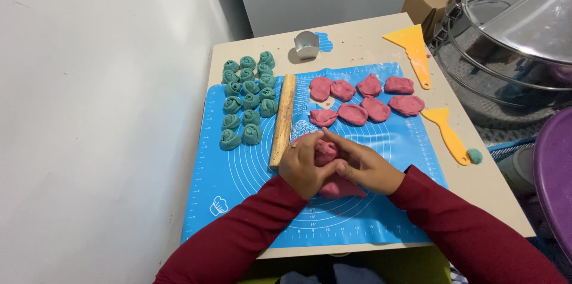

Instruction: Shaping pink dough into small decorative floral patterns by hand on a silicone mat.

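Together, left hand (304,168) and right hand (363,168), seemingly around pink dough (333,187).

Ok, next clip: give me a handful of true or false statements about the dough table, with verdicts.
1. Both hands, left hand and right hand, are closed around one piece of pink dough. True.
2. The rolling pin lies between the green dough rolls and the flat pink pieces. True.
3. The green rolls lie on the bare table. False: most lie on the blue mat, a few just past its top edge.
4. Two yellow scrapers lie on the table's right side. True.
5. The metal cutter stands in the mat's centre. False: it stands beyond the mat's far edge.
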